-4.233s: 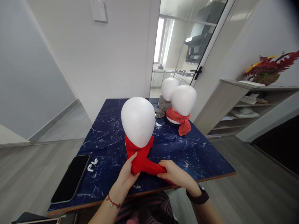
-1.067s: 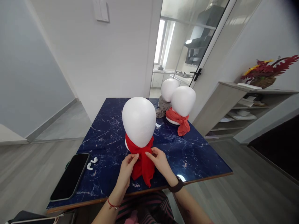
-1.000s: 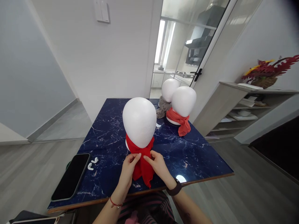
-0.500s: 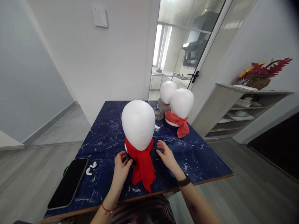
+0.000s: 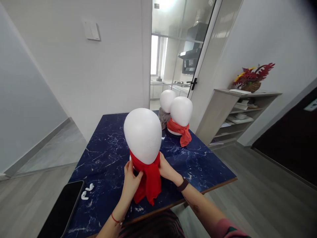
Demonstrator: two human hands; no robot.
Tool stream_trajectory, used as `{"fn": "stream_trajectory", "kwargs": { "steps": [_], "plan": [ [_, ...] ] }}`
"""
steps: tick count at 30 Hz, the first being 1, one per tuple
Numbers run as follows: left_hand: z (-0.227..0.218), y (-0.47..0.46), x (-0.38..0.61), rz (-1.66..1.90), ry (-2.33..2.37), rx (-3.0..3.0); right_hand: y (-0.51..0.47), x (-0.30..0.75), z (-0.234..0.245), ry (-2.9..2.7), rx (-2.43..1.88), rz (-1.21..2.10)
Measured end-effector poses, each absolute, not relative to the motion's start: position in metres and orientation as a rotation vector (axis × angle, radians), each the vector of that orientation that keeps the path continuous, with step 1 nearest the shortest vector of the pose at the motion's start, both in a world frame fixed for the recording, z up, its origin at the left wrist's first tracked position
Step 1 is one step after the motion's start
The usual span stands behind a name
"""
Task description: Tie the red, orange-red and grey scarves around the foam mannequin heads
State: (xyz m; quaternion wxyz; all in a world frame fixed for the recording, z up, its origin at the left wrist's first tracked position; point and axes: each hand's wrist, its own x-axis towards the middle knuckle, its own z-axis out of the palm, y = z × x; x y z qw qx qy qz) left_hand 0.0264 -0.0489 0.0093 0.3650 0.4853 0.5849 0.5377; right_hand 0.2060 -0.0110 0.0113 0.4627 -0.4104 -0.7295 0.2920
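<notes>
A white foam mannequin head [image 5: 143, 134] stands upright near the front of the table, with a red scarf [image 5: 152, 180] wrapped about its neck and its ends hanging down in front. My left hand [image 5: 131, 180] grips the scarf at the left side of the neck, thumb in front and fingers curled round the side. On the opposite side, my right hand [image 5: 167, 168] is closed against the scarf, its fingertips partly hidden behind the cloth.
Behind stand a second head [image 5: 182, 110] in a coral scarf [image 5: 182, 132] and a third head [image 5: 167, 100] in a grey scarf [image 5: 163, 116]. A phone [image 5: 63, 208] and small white pieces [image 5: 87, 191] lie at left on the blue marbled table [image 5: 106, 142].
My right hand has moved left from open air onto the scarf and closed there. My left hand has risen slightly along the neck. The camera view has turned right.
</notes>
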Motion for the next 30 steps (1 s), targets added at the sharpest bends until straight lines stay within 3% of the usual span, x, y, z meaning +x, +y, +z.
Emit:
{"fn": "stream_trajectory", "kwargs": {
  "steps": [8,16,30],
  "plan": [
    [0.049,-0.045,0.139,1.214,1.247,1.530,-0.038,0.319,0.006,-1.527,-1.176,0.580],
    [0.029,-0.036,0.258,0.921,1.192,1.644,-0.054,0.455,-0.012,-1.576,-1.382,0.478],
    [0.007,-0.006,0.293,1.017,1.314,1.607,-0.005,0.481,-0.022,-1.640,-1.410,0.599]
  ]
}}
